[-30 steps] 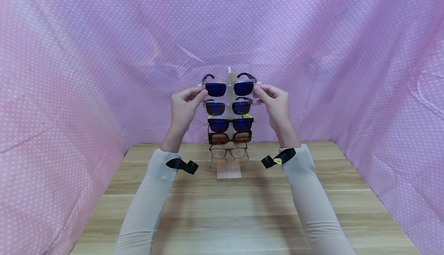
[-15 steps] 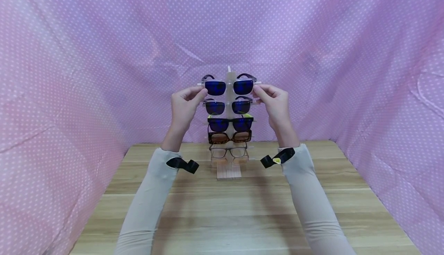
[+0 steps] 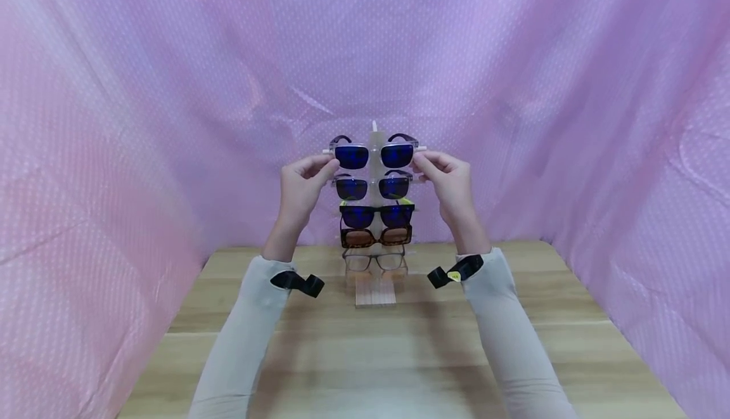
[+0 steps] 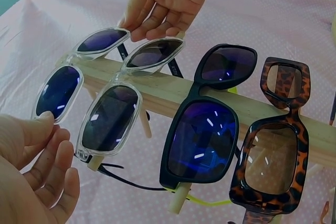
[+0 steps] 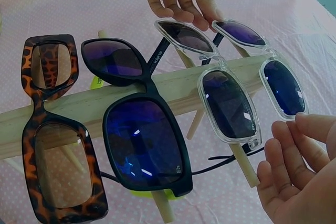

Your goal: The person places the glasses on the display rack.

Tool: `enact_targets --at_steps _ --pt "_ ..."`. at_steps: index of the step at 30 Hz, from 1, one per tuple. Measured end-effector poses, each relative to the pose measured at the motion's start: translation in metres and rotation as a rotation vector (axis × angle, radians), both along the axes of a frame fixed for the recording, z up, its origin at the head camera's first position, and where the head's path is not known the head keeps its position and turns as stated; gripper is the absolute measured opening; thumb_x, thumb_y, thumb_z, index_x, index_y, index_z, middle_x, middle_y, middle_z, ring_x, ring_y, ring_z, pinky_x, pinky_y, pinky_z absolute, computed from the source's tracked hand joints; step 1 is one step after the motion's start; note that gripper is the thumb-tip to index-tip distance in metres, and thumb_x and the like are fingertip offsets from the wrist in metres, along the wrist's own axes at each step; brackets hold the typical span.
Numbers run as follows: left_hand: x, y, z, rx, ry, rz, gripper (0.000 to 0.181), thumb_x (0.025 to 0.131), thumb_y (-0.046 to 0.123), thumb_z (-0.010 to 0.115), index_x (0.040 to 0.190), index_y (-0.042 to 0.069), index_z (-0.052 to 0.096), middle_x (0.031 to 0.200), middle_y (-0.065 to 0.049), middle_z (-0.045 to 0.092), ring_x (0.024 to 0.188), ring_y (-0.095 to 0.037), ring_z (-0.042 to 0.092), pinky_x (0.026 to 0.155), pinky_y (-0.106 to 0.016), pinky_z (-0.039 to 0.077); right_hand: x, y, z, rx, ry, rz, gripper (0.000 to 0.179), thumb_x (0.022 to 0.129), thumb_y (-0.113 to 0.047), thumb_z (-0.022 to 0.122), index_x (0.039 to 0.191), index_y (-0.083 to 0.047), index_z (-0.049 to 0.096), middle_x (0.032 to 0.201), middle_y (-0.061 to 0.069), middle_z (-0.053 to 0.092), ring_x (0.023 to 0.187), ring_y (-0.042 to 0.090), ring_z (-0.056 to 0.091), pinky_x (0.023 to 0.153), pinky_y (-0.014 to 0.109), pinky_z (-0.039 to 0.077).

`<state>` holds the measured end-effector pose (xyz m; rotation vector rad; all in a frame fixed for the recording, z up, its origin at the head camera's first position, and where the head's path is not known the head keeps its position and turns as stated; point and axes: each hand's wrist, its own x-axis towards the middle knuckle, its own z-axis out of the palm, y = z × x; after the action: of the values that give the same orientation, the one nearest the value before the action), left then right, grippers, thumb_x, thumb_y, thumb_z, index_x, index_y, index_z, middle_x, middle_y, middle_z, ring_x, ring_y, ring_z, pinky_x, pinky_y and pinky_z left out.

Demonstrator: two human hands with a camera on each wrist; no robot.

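In the head view, sunglasses with clear frames and dark blue lenses [image 3: 351, 157] sit on the top pegs of a wooden display stand [image 3: 374, 295]. My left hand [image 3: 299, 192] pinches their left end between thumb and fingers; my right hand [image 3: 454, 189] pinches the right end. The left wrist view shows the left thumb on the lower edge of the blue lens [image 4: 59, 94]. In the right wrist view, the right thumb meets the frame's corner beside its lens [image 5: 284, 87]. A second clear-framed pair [image 3: 393, 188] hangs just below the hands.
Lower on the stand hang black sunglasses [image 3: 358, 217] with yellow-green temples, tortoiseshell sunglasses [image 3: 343, 238] and thin-framed glasses [image 3: 358, 263], with a pale pair under them. Peg ends stick out sideways. Pink dotted cloth [image 3: 171, 89] surrounds the wooden table [image 3: 376, 368].
The head view has tilted slightly, so stand, table and hands all appear a little lower. Both hands keep their hold on the top sunglasses, which stay on the stand.
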<state>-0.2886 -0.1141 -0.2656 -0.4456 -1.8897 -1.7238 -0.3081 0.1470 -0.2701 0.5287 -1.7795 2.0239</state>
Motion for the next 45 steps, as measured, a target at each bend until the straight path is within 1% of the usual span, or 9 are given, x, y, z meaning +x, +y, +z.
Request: enact_targets --at_steps 5,10,16,24,29,32,37,39,45 --pt "0.005 -0.004 -0.014 -0.014 -0.019 0.008 0.025 0.093 0.014 0.076 0.107 -0.007 0.075 0.086 0.013 0.072 0.072 -0.004 0.063 0.069 -0.017 0.054 0.006 -0.002 -0.01 0.001 -0.015 0.026 0.015 0.095 -0.012 0.073 0.1 0.002 0.076 0.081 -0.007 0.074 0.078 0.008 0.067 0.07 0.02 0.055" --pt "0.009 -0.007 -0.019 -0.011 -0.036 0.004 0.026 0.094 0.014 0.074 0.11 -0.008 0.073 0.08 0.02 0.07 0.072 -0.002 0.065 0.07 -0.017 0.054 0.01 -0.004 -0.012 0.011 -0.004 0.04 0.015 0.095 -0.012 0.073 0.1 0.002 0.076 0.081 -0.007 0.074 0.079 0.008 0.068 0.07 0.02 0.056" --pt "0.011 -0.009 -0.016 0.003 -0.017 -0.005 0.027 0.095 0.013 0.073 0.11 -0.009 0.073 0.077 0.019 0.071 0.072 -0.003 0.066 0.07 -0.021 0.056 0.008 -0.006 -0.008 0.015 0.015 0.042 0.011 0.096 -0.011 0.072 0.096 -0.002 0.078 0.08 -0.007 0.074 0.077 0.009 0.067 0.07 0.021 0.055" --pt "0.012 -0.009 -0.013 -0.007 -0.015 0.003 0.026 0.095 0.012 0.073 0.11 -0.009 0.073 0.077 0.019 0.071 0.072 -0.002 0.066 0.072 -0.022 0.057 0.009 -0.007 -0.004 0.042 0.01 0.029 0.027 0.096 -0.012 0.072 0.105 0.013 0.071 0.08 -0.008 0.074 0.079 0.009 0.067 0.07 0.021 0.055" --pt "0.012 -0.007 -0.015 -0.016 -0.033 0.006 0.027 0.095 0.014 0.073 0.111 -0.007 0.073 0.079 0.018 0.071 0.074 -0.003 0.066 0.073 -0.022 0.057 0.009 -0.006 -0.007 0.041 0.008 0.023 0.03 0.096 -0.012 0.071 0.107 0.016 0.068 0.08 -0.01 0.073 0.078 0.007 0.067 0.069 0.021 0.055" --pt "0.013 -0.006 -0.016 -0.016 -0.04 0.005 0.027 0.095 0.016 0.074 0.111 -0.006 0.074 0.079 0.017 0.071 0.074 -0.003 0.066 0.072 -0.021 0.056 0.009 -0.005 -0.009 0.032 0.002 0.02 0.027 0.096 -0.011 0.072 0.105 0.014 0.07 0.079 -0.009 0.074 0.077 0.007 0.067 0.069 0.021 0.055" --pt "0.008 -0.005 -0.016 -0.005 -0.021 -0.001 0.028 0.094 0.017 0.075 0.11 -0.006 0.074 0.078 0.017 0.071 0.073 -0.004 0.065 0.069 -0.019 0.054 0.004 -0.003 -0.01 -0.003 0.008 0.027 0.009 0.095 -0.01 0.073 0.095 -0.002 0.077 0.079 -0.007 0.074 0.077 0.01 0.067 0.069 0.022 0.055" --pt "0.006 -0.005 -0.014 0.004 -0.005 -0.007 0.028 0.094 0.016 0.075 0.11 -0.007 0.074 0.078 0.017 0.071 0.072 -0.004 0.064 0.069 -0.019 0.054 0.002 -0.001 -0.008 -0.019 0.02 0.035 0.007 0.095 -0.009 0.072 0.092 -0.007 0.078 0.079 -0.007 0.074 0.077 0.01 0.067 0.069 0.022 0.055" --pt "0.001 -0.007 -0.007 0.018 0.035 -0.004 0.027 0.096 0.015 0.073 0.109 -0.008 0.073 0.079 0.015 0.072 0.072 -0.005 0.065 0.069 -0.02 0.054 -0.003 0.004 0.001 -0.043 0.049 0.034 0.009 0.095 -0.01 0.073 0.093 -0.004 0.079 0.08 -0.006 0.076 0.078 0.012 0.069 0.07 0.023 0.056"
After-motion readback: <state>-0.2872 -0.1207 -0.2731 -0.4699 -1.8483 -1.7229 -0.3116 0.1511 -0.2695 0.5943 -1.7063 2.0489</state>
